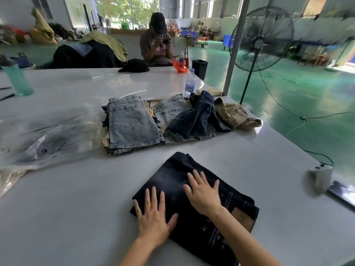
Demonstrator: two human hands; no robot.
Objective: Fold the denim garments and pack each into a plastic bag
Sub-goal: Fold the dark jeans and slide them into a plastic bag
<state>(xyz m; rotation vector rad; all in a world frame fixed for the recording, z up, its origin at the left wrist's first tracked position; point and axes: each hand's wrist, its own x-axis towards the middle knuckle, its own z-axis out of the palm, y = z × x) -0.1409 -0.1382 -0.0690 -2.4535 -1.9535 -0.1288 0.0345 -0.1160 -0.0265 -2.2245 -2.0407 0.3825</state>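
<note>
A dark denim garment (pixel 172 181) lies folded flat on the white table (pixel 76 208) in front of me. My left hand (pixel 153 214) presses on its near left edge with straight, spread fingers. My right hand (pixel 203 192) lies flat on its middle, fingers straight. Beyond it sits a stack of light blue denim shorts (pixel 130 121), and beside that a loose heap of dark blue denim (pixel 196 120) over another light pair (pixel 169 110). A pile of clear plastic bags (pixel 48 139) lies at the left.
A tan garment (pixel 238 116) lies at the heap's right end, a water bottle (pixel 190 85) behind it. A teal bottle (pixel 17 79) stands far left. A person (pixel 155 41) sits across the table. A standing fan (pixel 261 39) is at the right.
</note>
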